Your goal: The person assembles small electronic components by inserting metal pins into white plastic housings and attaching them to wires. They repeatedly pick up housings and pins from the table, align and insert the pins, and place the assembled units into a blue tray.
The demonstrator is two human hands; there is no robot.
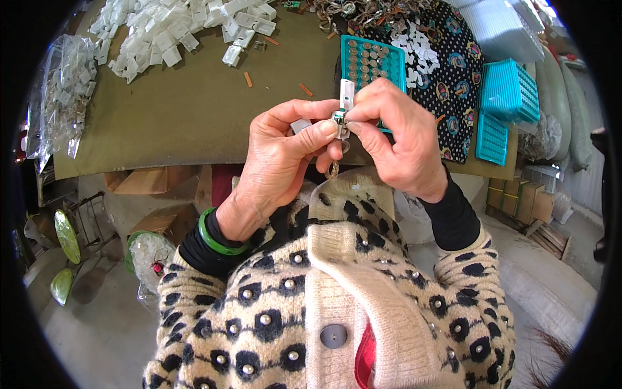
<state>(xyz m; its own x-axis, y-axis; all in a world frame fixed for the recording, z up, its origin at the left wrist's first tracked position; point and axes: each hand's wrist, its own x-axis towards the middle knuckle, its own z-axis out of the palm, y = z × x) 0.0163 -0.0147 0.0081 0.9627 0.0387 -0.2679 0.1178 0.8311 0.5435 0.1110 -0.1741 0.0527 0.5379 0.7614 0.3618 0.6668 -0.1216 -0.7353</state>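
Between my two hands, above the table's near edge, is a small white plastic case (347, 94) with its lid standing open and a bit of green circuit board inside. My left hand (285, 142) pinches the case between thumb and fingers. Another white plastic piece (300, 126) shows by the left fingers, and a coil of thin wire (333, 170) hangs below them. The thumb and forefinger of my right hand (402, 133) press at the case's right side; what they grip there is too small to tell. Behind the hands lies a teal tray (395, 61) holding round metal parts in rows.
A heap of white plastic cases (175, 29) covers the far left of the table (181, 117). To its left is a clear bag of parts (61, 97). White pieces (414, 48) lie on a patterned black cloth (463, 84). Stacked teal trays (508, 91) stand at the right edge.
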